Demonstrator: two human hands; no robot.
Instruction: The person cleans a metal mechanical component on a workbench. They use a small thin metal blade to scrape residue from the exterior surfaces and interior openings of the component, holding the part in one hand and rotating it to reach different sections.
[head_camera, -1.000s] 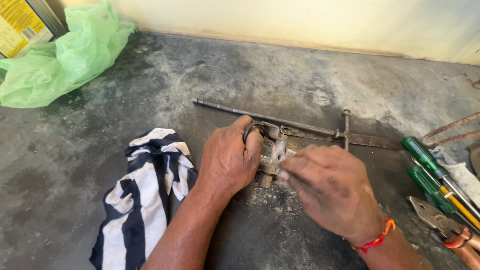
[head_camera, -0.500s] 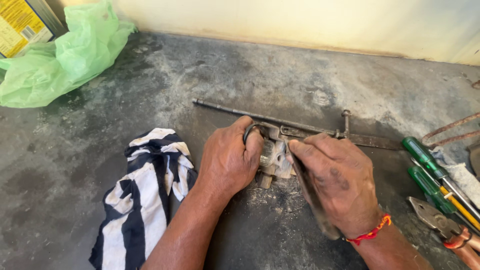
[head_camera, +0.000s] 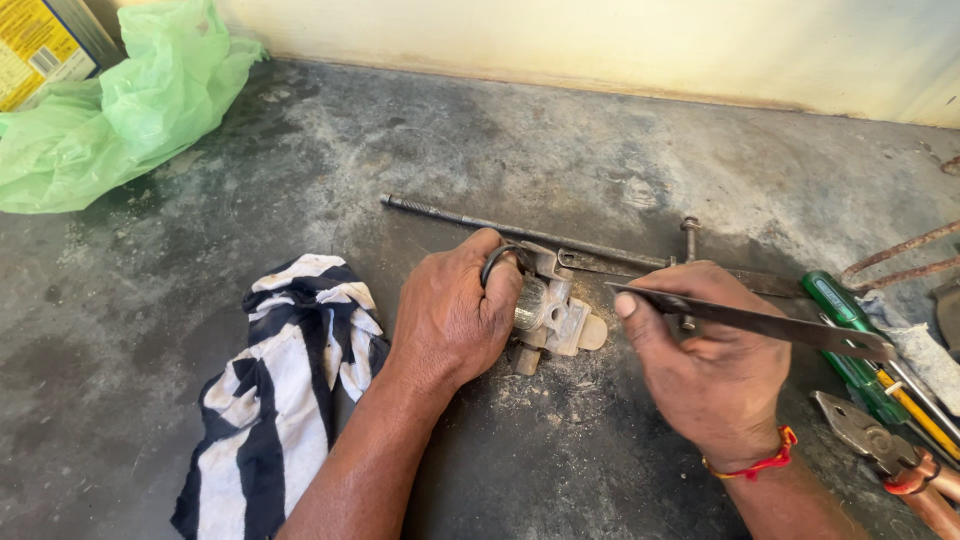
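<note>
Change: right hand (head_camera: 715, 370) has lifted off the metal fitting (head_camera: 550, 315) and drawn back to the right since half a second ago; its flat blade (head_camera: 760, 322) now lies level, no longer pressed to the part. Left hand (head_camera: 455, 315) and the fitting have not shifted.
Progress: pale filings and dust lie on the counter (head_camera: 560, 130) just near of the fitting, and its right-hand face shows bare and lighter, so by my judgement some scraping is done; the rest of the body is dull and grimy, so cleaning looks unfinished.
Left grip: clenched around the fitting's left end, pinning it to the counter, thumb by a dark ring at its far side.
Right grip: closed on the blade, which runs out past the hand to both sides.
Fitting: mid-counter, touching a long rusty rod (head_camera: 520, 232) on its far side.
Around: striped cloth (head_camera: 285, 370) left, green-handled screwdrivers (head_camera: 850, 340) and pliers (head_camera: 880, 445) right, green bag (head_camera: 110, 110) far left.
</note>
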